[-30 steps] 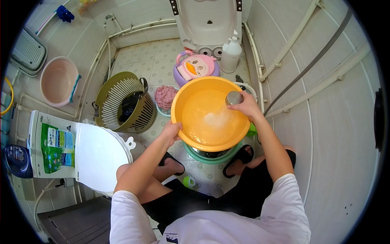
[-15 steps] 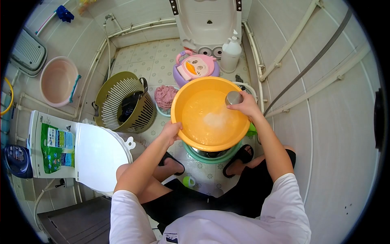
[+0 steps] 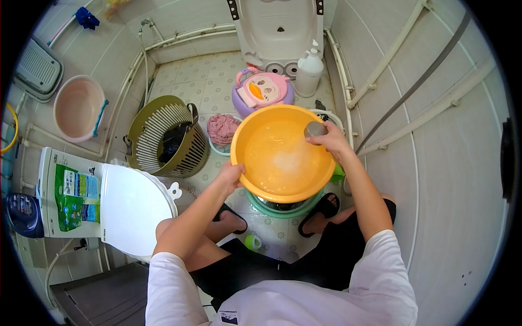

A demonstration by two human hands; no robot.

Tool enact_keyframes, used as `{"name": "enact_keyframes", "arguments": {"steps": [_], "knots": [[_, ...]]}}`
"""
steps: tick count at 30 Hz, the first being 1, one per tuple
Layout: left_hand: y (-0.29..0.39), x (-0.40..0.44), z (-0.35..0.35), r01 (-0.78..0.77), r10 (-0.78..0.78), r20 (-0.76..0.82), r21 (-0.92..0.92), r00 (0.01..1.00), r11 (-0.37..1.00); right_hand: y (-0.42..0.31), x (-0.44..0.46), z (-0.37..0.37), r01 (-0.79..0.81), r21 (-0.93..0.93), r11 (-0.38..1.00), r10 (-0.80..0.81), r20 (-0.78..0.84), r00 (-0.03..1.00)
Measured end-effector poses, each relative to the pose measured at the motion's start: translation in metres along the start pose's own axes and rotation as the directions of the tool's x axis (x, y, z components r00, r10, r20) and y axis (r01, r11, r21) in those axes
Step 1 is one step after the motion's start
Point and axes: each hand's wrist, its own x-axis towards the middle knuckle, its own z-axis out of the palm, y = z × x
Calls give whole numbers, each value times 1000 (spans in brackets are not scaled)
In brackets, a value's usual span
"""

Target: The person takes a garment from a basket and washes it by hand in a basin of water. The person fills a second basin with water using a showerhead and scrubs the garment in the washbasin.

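Note:
A yellow-orange plastic basin (image 3: 260, 157) rests over a green tub (image 3: 274, 211) between my feet. Liquid shows in the basin, with a whitish cloudy patch near its middle. My left hand (image 3: 232, 175) grips the basin's left rim, fingers closed and partly hidden beneath it. My right hand (image 3: 333, 140) is at the right rim with its fingers round a small grey, metallic-looking cup (image 3: 315, 130), which is over the inside of the basin. I cannot see what the cup contains.
An olive laundry basket (image 3: 187, 155) with dark cloth stands left, beside a small tub of pink cloth (image 3: 223, 130). A pink-purple potty (image 3: 266, 92) and white pump bottle (image 3: 309, 73) are behind the basin. The white toilet lid (image 3: 136, 209) is at left; pipes run along the right wall.
The grey cup and my right hand have shifted slightly right, and the cup's angle has changed a little. The basin has moved very slightly; my left hand stays on its rim.

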Motion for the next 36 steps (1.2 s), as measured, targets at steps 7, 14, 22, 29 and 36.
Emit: {"name": "enact_keyframes", "arguments": {"steps": [7, 14, 22, 29, 36], "knots": [[-9, 6, 1, 63, -63, 19, -30, 998, 998, -5, -7, 4, -59, -30, 998, 59, 8, 998], [0, 0, 0, 41, -41, -7, 14, 999, 999, 1, 1, 0, -33, -11, 999, 33, 26, 999], [41, -38, -29, -67, 67, 3, -28, 998, 997, -69, -49, 6, 60, 62, 996, -64, 69, 996], [73, -91, -97, -132, 130, -27, -106, 991, 986, -146, -59, 55, 242, -63, 968, -229, 167, 959], [87, -153, -218, -275, 266, -79, -138, 961, 951, -226, -78, 154, 369, -71, 927, -319, 369, 873]]}}
